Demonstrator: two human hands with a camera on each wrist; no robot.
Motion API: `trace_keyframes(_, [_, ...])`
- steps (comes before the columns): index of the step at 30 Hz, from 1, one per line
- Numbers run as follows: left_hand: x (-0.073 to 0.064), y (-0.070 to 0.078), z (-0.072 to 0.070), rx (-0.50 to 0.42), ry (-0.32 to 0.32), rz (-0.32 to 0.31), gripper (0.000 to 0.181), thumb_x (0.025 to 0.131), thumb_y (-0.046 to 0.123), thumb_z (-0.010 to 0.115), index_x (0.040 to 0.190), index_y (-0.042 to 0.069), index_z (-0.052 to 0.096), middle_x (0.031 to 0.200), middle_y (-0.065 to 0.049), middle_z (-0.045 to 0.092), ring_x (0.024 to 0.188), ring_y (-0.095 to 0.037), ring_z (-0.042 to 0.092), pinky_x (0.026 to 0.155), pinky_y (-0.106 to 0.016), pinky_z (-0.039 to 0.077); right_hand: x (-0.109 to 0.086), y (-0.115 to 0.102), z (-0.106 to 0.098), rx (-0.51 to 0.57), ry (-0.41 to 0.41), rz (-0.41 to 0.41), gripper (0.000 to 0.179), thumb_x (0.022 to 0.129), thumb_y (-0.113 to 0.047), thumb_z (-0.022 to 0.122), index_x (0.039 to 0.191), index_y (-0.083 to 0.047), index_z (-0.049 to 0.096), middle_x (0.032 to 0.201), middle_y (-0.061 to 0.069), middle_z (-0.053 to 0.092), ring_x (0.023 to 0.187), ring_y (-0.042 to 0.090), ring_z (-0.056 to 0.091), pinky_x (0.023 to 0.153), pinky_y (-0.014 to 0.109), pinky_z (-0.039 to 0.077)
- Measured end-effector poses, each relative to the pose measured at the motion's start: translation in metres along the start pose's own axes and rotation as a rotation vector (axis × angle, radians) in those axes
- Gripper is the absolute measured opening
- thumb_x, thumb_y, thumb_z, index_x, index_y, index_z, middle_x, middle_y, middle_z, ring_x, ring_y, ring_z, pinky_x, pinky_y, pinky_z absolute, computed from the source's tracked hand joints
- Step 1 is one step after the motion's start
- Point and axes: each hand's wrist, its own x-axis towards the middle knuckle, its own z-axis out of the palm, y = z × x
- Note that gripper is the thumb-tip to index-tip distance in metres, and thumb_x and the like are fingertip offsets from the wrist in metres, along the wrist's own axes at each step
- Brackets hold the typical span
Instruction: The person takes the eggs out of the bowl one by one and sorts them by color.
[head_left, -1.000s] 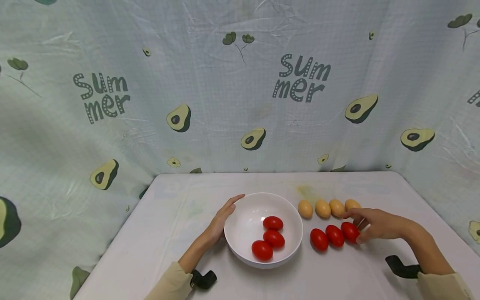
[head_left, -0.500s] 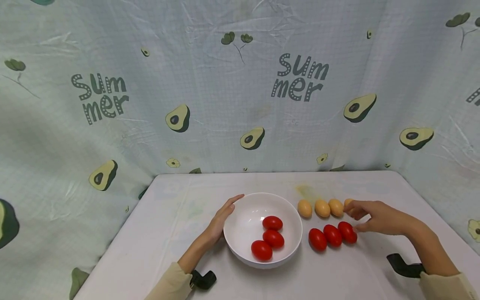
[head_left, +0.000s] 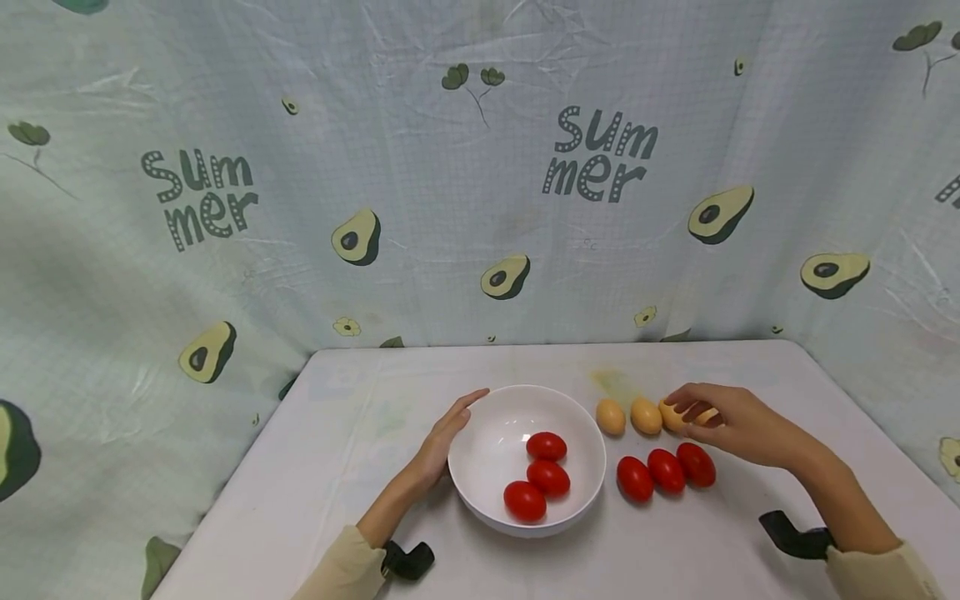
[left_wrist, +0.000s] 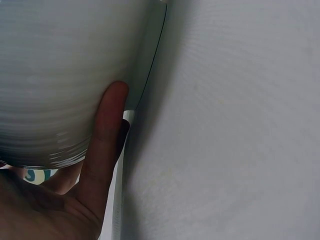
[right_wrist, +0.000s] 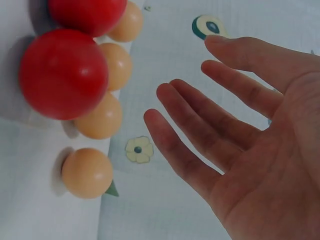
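Well in from the tabletop's (head_left: 337, 433) left edge, the left hand (head_left: 431, 454), fingers straight, touches a white bowl (head_left: 483, 450) holding three red eggs (head_left: 548, 478). Rightward lie three more red eggs (head_left: 666, 472); beyond, nearer the far edge, the right hand (head_left: 742, 427), relaxed and empty, hovers by four yellow eggs (head_left: 646, 416).

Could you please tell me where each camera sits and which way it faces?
Head: worn on the head, facing forward and down at the table, white bowl and printed curtain; left hand, right hand and sleeves show.
Left wrist: on that wrist, facing the bowl's outer wall; the left hand shows partly.
Right wrist: on that wrist, facing red eggs and yellow eggs past the right hand, palm side showing.
Head and right wrist share the right hand, eggs and curtain.
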Motion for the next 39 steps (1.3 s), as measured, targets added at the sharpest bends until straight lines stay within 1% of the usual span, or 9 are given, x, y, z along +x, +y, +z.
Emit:
trace_keyframes(4, [0.001, -0.001, 0.002, 0.014, 0.003, 0.006, 0.052, 0.114, 0.035, 0.021, 0.163, 0.02, 0.031, 0.17, -0.009, 0.03, 0.147, -0.034, 0.043, 0.118, -0.045, 0.043, 0.004, -0.005, 0.002, 0.001, 0.005, -0.02, 0.032, 0.094, -0.02, 0.075, 0.123, -0.009, 0.068, 0.116, 0.006, 0.073, 0.099, 0.013, 0.067, 0.079, 0.019, 0.057])
trace_keyframes(7, [0.001, 0.0, 0.002, 0.021, 0.013, 0.002, 0.052, 0.113, 0.035, 0.023, 0.162, 0.022, 0.032, 0.169, -0.007, 0.031, 0.147, -0.033, 0.044, 0.117, -0.043, 0.043, 0.01, -0.01, 0.003, 0.003, -0.007, -0.038, 0.031, 0.094, -0.018, 0.074, 0.123, -0.009, 0.068, 0.115, 0.005, 0.073, 0.099, 0.012, 0.067, 0.081, 0.02, 0.057])
trace_keyframes(12, [0.001, 0.001, 0.002, 0.023, 0.022, 0.003, 0.052, 0.113, 0.035, 0.023, 0.162, 0.022, 0.033, 0.169, -0.006, 0.031, 0.147, -0.033, 0.043, 0.12, -0.048, 0.04, 0.024, -0.027, 0.003, 0.011, -0.034, -0.086, 0.03, 0.094, -0.015, 0.073, 0.123, -0.01, 0.067, 0.115, 0.005, 0.073, 0.101, 0.014, 0.067, 0.082, 0.021, 0.058])
trace_keyframes(15, [0.002, 0.0, 0.001, 0.013, 0.016, 0.003, 0.051, 0.113, 0.033, 0.022, 0.162, 0.02, 0.033, 0.169, -0.008, 0.031, 0.146, -0.034, 0.045, 0.117, -0.044, 0.045, 0.034, -0.039, 0.004, 0.024, -0.059, -0.103, 0.031, 0.094, -0.017, 0.073, 0.124, -0.01, 0.067, 0.116, 0.006, 0.072, 0.102, 0.016, 0.067, 0.082, 0.021, 0.058])
trace_keyframes(18, [0.002, -0.001, 0.001, 0.002, 0.006, 0.004, 0.051, 0.114, 0.031, 0.021, 0.162, 0.019, 0.032, 0.168, -0.011, 0.033, 0.141, -0.033, 0.048, 0.106, -0.031, 0.052, 0.045, -0.05, 0.007, 0.028, -0.087, -0.113, 0.033, 0.095, -0.021, 0.074, 0.125, -0.011, 0.066, 0.116, 0.005, 0.072, 0.104, 0.016, 0.067, 0.083, 0.022, 0.058])
trace_keyframes(22, [0.001, -0.001, 0.0, -0.006, -0.001, 0.008, 0.052, 0.114, 0.032, 0.021, 0.163, 0.019, 0.032, 0.168, -0.012, 0.033, 0.139, -0.031, 0.05, 0.099, -0.023, 0.053, 0.059, -0.064, 0.01, 0.024, -0.118, -0.116, 0.034, 0.095, -0.024, 0.075, 0.127, -0.014, 0.066, 0.115, 0.001, 0.072, 0.105, 0.017, 0.067, 0.083, 0.027, 0.061])
trace_keyframes(27, [0.002, -0.001, 0.0, -0.005, 0.003, 0.01, 0.052, 0.114, 0.034, 0.022, 0.162, 0.019, 0.032, 0.168, -0.011, 0.033, 0.14, -0.031, 0.05, 0.103, -0.027, 0.053, 0.074, -0.08, 0.013, 0.048, -0.171, -0.083, 0.033, 0.096, -0.022, 0.074, 0.128, -0.02, 0.066, 0.118, 0.003, 0.071, 0.107, 0.02, 0.066, 0.082, 0.034, 0.062])
trace_keyframes(32, [0.002, -0.001, 0.0, 0.001, 0.002, 0.014, 0.053, 0.114, 0.035, 0.022, 0.163, 0.018, 0.032, 0.169, -0.012, 0.032, 0.142, -0.033, 0.049, 0.104, -0.029, 0.052, 0.087, -0.089, 0.015, 0.025, -0.213, -0.141, 0.034, 0.095, -0.02, 0.074, 0.128, -0.016, 0.067, 0.123, 0.008, 0.071, 0.109, 0.021, 0.067, 0.084, 0.033, 0.062])
trace_keyframes(39, [0.002, -0.001, 0.0, 0.014, 0.008, 0.014, 0.053, 0.113, 0.037, 0.023, 0.162, 0.019, 0.033, 0.169, -0.01, 0.031, 0.146, -0.035, 0.045, 0.109, -0.029, 0.048, 0.104, -0.103, 0.018, -0.026, -0.272, -0.206, 0.032, 0.095, -0.018, 0.073, 0.126, -0.014, 0.068, 0.123, 0.004, 0.072, 0.109, 0.019, 0.067, 0.088, 0.032, 0.061])
